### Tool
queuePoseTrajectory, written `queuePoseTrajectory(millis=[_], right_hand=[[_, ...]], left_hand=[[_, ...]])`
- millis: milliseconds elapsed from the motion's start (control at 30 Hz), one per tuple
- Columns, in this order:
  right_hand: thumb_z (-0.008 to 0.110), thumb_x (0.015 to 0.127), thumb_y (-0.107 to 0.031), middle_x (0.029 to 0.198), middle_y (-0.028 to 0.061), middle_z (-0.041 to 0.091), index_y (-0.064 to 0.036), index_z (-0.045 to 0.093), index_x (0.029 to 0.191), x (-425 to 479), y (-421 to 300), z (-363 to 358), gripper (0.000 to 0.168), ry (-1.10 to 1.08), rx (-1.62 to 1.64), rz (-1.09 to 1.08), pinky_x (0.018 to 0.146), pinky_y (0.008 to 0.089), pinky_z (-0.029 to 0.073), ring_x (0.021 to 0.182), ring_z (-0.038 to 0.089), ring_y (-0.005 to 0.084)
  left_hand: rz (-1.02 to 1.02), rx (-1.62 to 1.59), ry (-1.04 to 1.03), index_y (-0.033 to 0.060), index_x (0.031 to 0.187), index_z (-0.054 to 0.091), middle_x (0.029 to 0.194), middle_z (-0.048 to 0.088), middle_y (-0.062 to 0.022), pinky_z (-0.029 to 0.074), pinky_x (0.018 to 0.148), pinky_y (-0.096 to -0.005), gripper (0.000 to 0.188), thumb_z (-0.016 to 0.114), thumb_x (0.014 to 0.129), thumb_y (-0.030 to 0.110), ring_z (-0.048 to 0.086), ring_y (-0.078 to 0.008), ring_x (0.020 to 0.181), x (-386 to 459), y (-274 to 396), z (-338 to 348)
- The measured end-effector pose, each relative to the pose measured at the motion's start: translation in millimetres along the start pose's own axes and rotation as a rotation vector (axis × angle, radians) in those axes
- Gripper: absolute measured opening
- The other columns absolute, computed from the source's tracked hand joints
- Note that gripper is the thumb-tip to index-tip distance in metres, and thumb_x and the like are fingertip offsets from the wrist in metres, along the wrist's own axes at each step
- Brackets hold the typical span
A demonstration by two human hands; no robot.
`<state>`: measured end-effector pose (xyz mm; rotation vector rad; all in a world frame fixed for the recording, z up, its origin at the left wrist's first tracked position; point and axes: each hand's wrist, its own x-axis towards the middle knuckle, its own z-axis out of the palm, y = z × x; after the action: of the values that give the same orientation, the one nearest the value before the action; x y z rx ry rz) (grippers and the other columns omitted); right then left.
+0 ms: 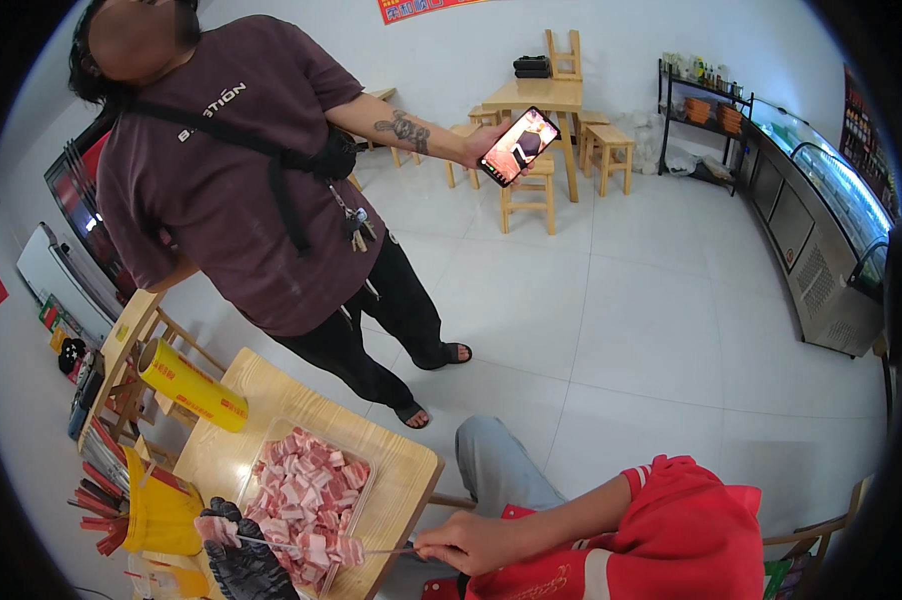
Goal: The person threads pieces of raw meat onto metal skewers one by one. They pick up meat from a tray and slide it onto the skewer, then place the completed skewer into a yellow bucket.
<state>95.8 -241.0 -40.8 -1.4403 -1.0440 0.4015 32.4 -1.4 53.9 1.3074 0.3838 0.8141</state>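
Observation:
My left hand [248, 559], in a dark patterned glove, holds a piece of raw meat [216, 529] at one end of a thin metal skewer. Several meat pieces [331, 550] are threaded farther along the skewer. My bare right hand [462, 541] grips the skewer's other end, past the table edge. Beneath the skewer, a clear plastic tray [372, 480] full of cut raw meat [308, 480] stands on the wooden table [406, 457].
A yellow roll [195, 384] lies at the table's far side. Left of the tray stands a yellow container [158, 510] beside red-handled skewers [102, 502]. Across the table stands a person [248, 172] holding a phone [520, 146]. A glass-topped display fridge [811, 232] stands at right.

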Motion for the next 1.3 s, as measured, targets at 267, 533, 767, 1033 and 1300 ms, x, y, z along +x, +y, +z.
queuePoseTrajectory(millis=[267,533,767,1033,1300], right_hand=[[0.047,0.088,-0.010,0.058,0.0176,0.052,0.000,0.052,0.085,2.0,14.1,7.7,0.011,0.026,0.006,-0.022,0.052,0.0421,0.038,0.055,0.052,0.0367],[0.047,0.088,-0.011,0.056,0.0178,0.050,0.000,0.051,0.082,1.7,16.2,8.7,0.013,0.034,-0.026,-0.011,0.051,0.0429,0.037,0.054,0.051,0.0372],[0.046,0.088,-0.010,0.057,0.0178,0.050,0.000,0.050,0.081,-0.8,13.3,5.0,0.012,0.035,-0.018,-0.016,0.051,0.0427,0.037,0.055,0.051,0.0376],[0.047,0.088,-0.011,0.059,0.0184,0.051,0.000,0.050,0.082,1.1,12.5,6.1,0.013,0.014,-0.012,0.020,0.052,0.0426,0.038,0.057,0.052,0.0379],[0.047,0.089,-0.012,0.064,0.0181,0.055,0.000,0.051,0.086,3.0,11.4,7.6,0.014,0.002,0.003,0.049,0.055,0.0427,0.039,0.060,0.054,0.0372]], left_hand=[[-0.195,-0.715,-0.004,-0.0111,0.128,0.034,0.128,0.042,-0.0268,0.031,0.104,-0.0468,0.055,0.049,0.087,0.022,0.041,-0.0373,0.117,15.7,-2.1,-28.4],[-0.172,-0.845,-0.376,-0.0096,0.129,0.034,0.130,0.043,-0.0215,0.037,0.098,-0.0412,0.050,0.048,0.091,0.019,0.044,-0.0309,0.115,20.5,-12.2,-33.8],[-0.190,-0.879,-0.491,-0.0092,0.122,0.040,0.110,0.051,-0.0162,0.040,0.089,-0.0381,0.042,0.048,0.091,0.018,0.046,-0.0269,0.100,68.7,-59.0,-104.2],[-0.184,-0.831,-0.293,-0.0073,0.126,0.039,0.120,0.049,-0.0177,0.039,0.095,-0.0411,0.041,0.044,0.094,0.018,0.046,-0.0288,0.109,13.8,-4.0,-30.0],[-0.174,-0.859,-0.397,-0.0058,0.130,0.035,0.132,0.042,-0.0183,0.035,0.102,-0.0426,0.043,0.041,0.095,0.018,0.042,-0.0290,0.119,13.3,-10.1,-38.4]])
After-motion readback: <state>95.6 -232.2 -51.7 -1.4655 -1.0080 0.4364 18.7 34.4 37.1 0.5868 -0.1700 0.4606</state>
